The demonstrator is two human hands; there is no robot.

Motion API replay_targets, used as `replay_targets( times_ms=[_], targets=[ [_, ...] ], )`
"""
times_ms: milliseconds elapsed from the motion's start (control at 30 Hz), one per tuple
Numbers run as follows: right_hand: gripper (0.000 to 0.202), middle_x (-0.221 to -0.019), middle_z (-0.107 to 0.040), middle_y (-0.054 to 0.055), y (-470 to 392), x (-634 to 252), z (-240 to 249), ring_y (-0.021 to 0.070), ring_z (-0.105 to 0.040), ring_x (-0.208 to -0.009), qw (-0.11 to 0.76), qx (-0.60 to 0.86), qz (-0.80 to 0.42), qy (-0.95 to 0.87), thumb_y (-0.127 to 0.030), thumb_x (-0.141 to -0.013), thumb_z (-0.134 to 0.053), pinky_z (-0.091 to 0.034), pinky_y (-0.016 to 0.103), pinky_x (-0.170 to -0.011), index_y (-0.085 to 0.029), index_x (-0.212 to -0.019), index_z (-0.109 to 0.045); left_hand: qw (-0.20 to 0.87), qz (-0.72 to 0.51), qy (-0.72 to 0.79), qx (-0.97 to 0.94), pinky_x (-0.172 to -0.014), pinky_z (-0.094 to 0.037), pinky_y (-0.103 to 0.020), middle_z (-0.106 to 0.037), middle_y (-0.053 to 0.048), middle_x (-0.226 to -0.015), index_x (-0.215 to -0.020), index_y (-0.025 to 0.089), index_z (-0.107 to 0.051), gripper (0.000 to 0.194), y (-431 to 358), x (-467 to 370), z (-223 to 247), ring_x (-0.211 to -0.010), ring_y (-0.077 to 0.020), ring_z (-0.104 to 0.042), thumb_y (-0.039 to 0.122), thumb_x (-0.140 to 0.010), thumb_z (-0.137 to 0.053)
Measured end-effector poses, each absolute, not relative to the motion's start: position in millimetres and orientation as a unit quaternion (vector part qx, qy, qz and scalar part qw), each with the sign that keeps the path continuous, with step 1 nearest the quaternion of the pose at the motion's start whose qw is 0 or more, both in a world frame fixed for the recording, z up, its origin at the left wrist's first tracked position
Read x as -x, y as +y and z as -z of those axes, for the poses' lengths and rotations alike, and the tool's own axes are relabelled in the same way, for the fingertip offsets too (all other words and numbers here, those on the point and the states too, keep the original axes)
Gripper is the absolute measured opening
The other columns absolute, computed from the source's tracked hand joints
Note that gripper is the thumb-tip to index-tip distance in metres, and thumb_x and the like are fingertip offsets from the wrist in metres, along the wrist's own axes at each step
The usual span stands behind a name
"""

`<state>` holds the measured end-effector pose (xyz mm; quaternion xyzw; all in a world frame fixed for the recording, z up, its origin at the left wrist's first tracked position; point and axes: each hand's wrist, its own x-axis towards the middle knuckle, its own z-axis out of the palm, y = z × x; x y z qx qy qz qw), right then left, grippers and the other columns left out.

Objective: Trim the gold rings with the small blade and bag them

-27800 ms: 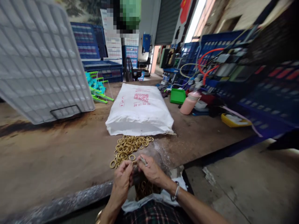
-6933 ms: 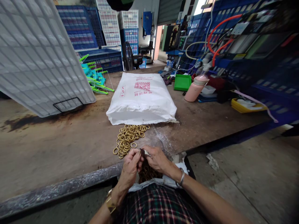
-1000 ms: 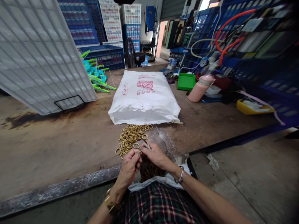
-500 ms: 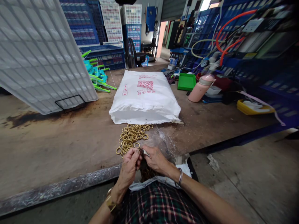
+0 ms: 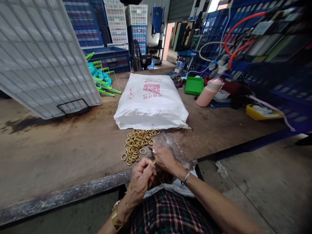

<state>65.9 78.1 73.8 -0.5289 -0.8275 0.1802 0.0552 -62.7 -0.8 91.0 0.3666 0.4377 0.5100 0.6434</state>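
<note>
Fingers could be nicked by a slip of the small blade (image 5: 150, 148) gripped in the right hand (image 5: 166, 160), near a ring (image 5: 154, 161) pinched in the left hand (image 5: 139, 179).

Brown table (image 5: 97, 143), worn and dark-stained. Directly upon it lie gold-coloured rings (image 5: 136, 143), a white sack (image 5: 151, 104) and a green tray (image 5: 194, 85).

So the only real print I can spot is on the white bag (image 5: 151, 112): a red QR-style code (image 5: 151, 88), a row of big red Chinese characters (image 5: 152, 96) next to it, smaller red lines, and a boxed red mark (image 5: 131, 93) off to one side. Can't honestly make out any wording or numbers, too blurry.
</note>
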Motion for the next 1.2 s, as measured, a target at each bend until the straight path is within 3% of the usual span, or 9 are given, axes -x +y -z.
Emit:
replay_targets(
  times_ms=[167,400,567,733,867,933,1067,1200],
  targets=[
    [0.021,-0.083,-0.066,0.007,102,-66,-74,0.0164,-0.059,-0.071,0.108,0.607,-0.135,-0.775,-0.02,-0.087,-0.038,-0.032,0.024,-0.061,-0.017,-0.1,-0.055,0.715,-0.529,0.407,-0.207,-0.036,-0.026,-0.016,-0.058,0.0,-0.071,-0.071,0.016,-0.047,0.032,4,63,-89,-0.043,-0.0038,-0.04,0.044,-0.072,-0.063],
    [0.02,-0.096,-0.064,0.007,115,-60,-72,0.0184,-0.058,-0.083,0.134,0.562,-0.152,-0.802,-0.023,-0.085,-0.045,-0.034,0.025,-0.069,-0.019,-0.102,-0.055,0.758,-0.528,0.367,-0.108,-0.039,-0.03,-0.015,-0.06,0.001,-0.068,-0.087,0.019,-0.054,0.025,3,73,-85,-0.047,-0.006,-0.047,0.032,-0.071,-0.066],
    [0.015,-0.091,-0.062,0.008,117,-60,-69,0.018,-0.056,-0.08,0.128,0.569,-0.141,-0.8,-0.022,-0.085,-0.044,-0.034,0.026,-0.068,-0.018,-0.093,-0.056,0.779,-0.523,0.344,-0.038,-0.043,-0.037,-0.016,-0.061,-0.003,-0.069,-0.067,0.013,-0.056,0.021,7,76,-81,-0.056,-0.0089,-0.055,0.027,-0.065,-0.07],
    [0.013,-0.088,-0.06,0.007,116,-63,-66,0.0162,-0.052,-0.077,0.172,0.565,-0.148,-0.793,-0.019,-0.083,-0.044,-0.033,0.025,-0.067,-0.017,-0.09,-0.055,0.754,-0.537,0.374,-0.058,-0.042,-0.037,-0.016,-0.061,-0.002,-0.069,-0.067,0.014,-0.054,0.024,11,75,-78,-0.058,-0.01,-0.056,0.029,-0.063,-0.073],
    [0.012,-0.071,-0.056,0.001,111,-63,-71,0.0126,-0.048,-0.065,0.232,0.552,-0.248,-0.761,-0.017,-0.082,-0.042,-0.033,0.023,-0.061,-0.017,-0.082,-0.054,0.645,-0.556,0.475,-0.222,-0.036,-0.027,-0.015,-0.051,0.005,-0.056,-0.069,0.017,-0.053,0.023,15,74,-77,-0.042,-0.006,-0.042,0.037,-0.07,-0.066],
    [0.009,-0.066,-0.053,-0.002,107,-62,-76,0.0111,-0.046,-0.062,0.255,0.535,-0.328,-0.735,-0.015,-0.077,-0.044,-0.033,0.021,-0.059,-0.017,-0.075,-0.053,0.55,-0.558,0.537,-0.312,-0.038,-0.03,-0.017,-0.049,0.006,-0.054,-0.079,0.019,-0.059,0.018,17,76,-77,-0.042,-0.0065,-0.04,0.035,-0.072,-0.064],
    [0.004,-0.055,-0.043,-0.006,94,-56,-85,0.0074,-0.038,-0.05,0.26,0.505,-0.517,-0.64,-0.016,-0.068,-0.047,-0.028,0.018,-0.048,-0.017,-0.065,-0.05,0.421,-0.553,0.549,-0.464,-0.063,-0.042,-0.022,-0.061,0.0,-0.068,-0.091,0.02,-0.068,0.023,23,82,-81,-0.061,-0.0124,-0.053,0.02,-0.069,-0.065],
    [0.006,-0.047,-0.031,-0.012,81,-52,-92,0.0038,-0.019,-0.035,0.213,0.479,-0.686,-0.504,-0.021,-0.066,-0.046,-0.015,0.017,-0.037,-0.02,-0.072,-0.046,0.451,-0.537,0.517,-0.491,-0.082,-0.041,-0.028,-0.069,-0.006,-0.089,-0.085,0.021,-0.072,0.021,25,85,-85,-0.084,-0.0197,-0.06,0.015,-0.067,-0.064]
  ],
)
